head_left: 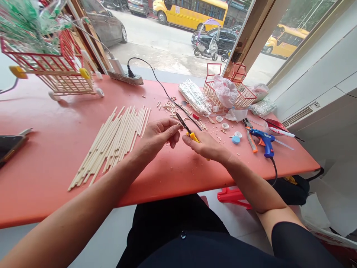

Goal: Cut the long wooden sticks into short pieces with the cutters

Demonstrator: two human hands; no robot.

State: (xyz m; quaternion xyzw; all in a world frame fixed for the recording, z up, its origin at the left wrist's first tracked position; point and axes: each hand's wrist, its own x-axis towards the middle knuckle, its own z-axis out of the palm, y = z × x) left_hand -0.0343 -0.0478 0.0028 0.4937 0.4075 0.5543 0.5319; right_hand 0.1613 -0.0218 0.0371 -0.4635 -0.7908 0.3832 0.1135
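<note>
My right hand [208,144] is closed round a yellow-handled tool [193,136] with a long, narrow dark metal end. That end points up and left, away from me; its exact kind is not clear. Just left of it, my left hand [160,136] has thumb and forefinger pinched together close to the metal. Whatever the pinch may hold is too small to make out. Beside my left forearm lies a loose pile of thin wooden sticks [115,139]. Short cut stick pieces [170,107] are scattered beyond both hands on the red tabletop [167,175].
To the right lie a blue glue gun [263,140], orange-handled pliers [250,137], a blue cap [235,140] and white caps [225,125]. Behind stand a basket of red and plain sticks [245,96] and a foil-like packet [194,97]. A stick-built cart [65,83] stands left, near a power strip [125,77].
</note>
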